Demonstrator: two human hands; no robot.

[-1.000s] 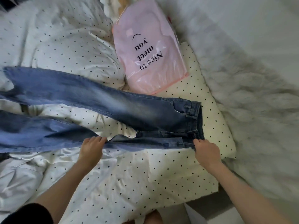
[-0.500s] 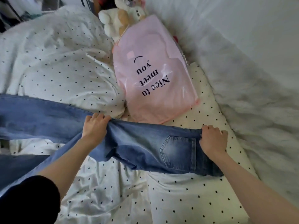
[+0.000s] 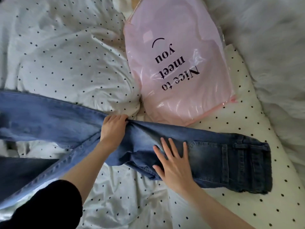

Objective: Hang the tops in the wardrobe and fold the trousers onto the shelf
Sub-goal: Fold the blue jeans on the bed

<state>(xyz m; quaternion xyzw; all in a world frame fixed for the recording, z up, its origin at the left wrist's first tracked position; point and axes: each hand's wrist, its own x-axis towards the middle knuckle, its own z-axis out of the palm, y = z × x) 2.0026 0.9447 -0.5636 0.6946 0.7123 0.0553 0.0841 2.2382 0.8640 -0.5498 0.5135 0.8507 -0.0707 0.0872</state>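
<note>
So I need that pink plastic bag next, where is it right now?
In the head view the pink plastic bag lies at upper centre on the dotted bedding, just beyond the jeans, with the fluffy white blanket to its right.

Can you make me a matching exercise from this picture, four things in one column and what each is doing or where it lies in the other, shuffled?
Things:
1. left hand
2. right hand
3. jeans
4. pink bag

States:
A. lies beyond the jeans, its print upside down
B. grips a bunch of denim
C. presses flat, fingers spread
D. stretched across the dotted bedding

Pairs: 1-B, 2-C, 3-D, 4-A
</note>
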